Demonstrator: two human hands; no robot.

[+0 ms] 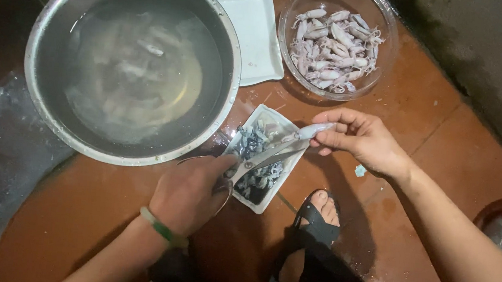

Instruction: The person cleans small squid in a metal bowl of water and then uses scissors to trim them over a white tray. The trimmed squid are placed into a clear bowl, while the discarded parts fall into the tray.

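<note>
Fingers of right hand (pixel 365 140) pinched on small squid (pixel 314 130), held at fingertips. Left hand (pixel 189 193) closed round scissors (pixel 268 156) handles, blades parted, tips just below squid. White tray (pixel 270 198) of dark scraps under blades, between both hands. Steel basin (pixel 56 15) of cloudy water above left knuckles. Glass bowl (pixel 387 56) of squid beyond right fingertips; empty white tray (pixel 254 32) beside it. Sandalled foot (pixel 319 216) below tray.
</note>
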